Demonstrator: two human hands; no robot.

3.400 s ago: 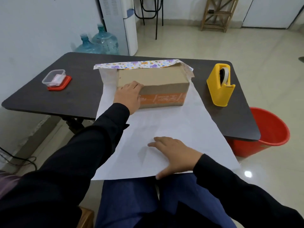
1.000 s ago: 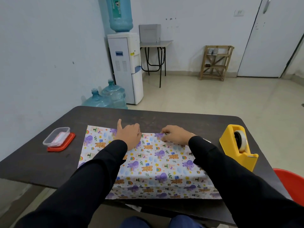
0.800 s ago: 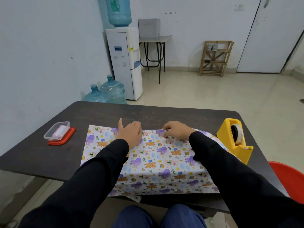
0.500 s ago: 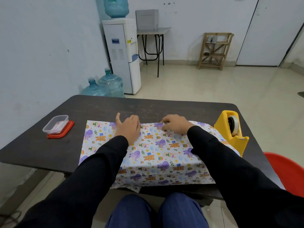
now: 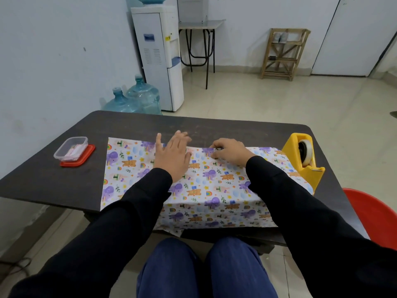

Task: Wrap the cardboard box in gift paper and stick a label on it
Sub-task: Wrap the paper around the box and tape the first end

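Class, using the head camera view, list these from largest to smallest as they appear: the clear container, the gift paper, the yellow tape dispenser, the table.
1. table
2. gift paper
3. yellow tape dispenser
4. clear container, somewhat smaller than the dispenser; both sit at a similar distance, so nearness hardly matters.

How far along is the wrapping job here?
Done: the gift paper lies printed side up over the box, hiding it. In hand: the left hand presses it flat; the right hand pinches its far edge. Left: taping from the tape dispenser, folding the side flaps, sticking a label.
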